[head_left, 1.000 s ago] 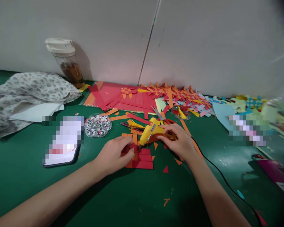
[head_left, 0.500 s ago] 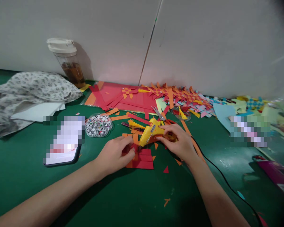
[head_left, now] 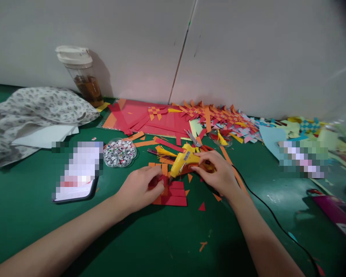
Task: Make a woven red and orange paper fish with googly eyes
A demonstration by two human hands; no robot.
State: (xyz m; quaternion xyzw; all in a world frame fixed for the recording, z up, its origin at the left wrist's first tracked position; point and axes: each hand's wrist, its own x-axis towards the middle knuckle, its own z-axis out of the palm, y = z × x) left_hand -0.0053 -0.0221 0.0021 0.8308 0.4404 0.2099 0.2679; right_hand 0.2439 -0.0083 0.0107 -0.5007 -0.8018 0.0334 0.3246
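On the green table (head_left: 161,238) below white walls (head_left: 132,46), left fingers (head_left: 153,176) pinch paper (head_left: 175,195), right fingers (head_left: 200,166) clasp a glue gun (head_left: 182,161).

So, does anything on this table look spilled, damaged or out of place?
Nothing is spilled or broken. Small orange and red paper offcuts lie scattered on the green table near the right hand, which holds the yellow glue gun; the left hand holds the woven paper piece.

A glossy yellow plastic glue gun (head_left: 184,161) lies over matt red and orange paper strips (head_left: 173,194) on a smooth, faintly shiny green tabletop (head_left: 161,238).
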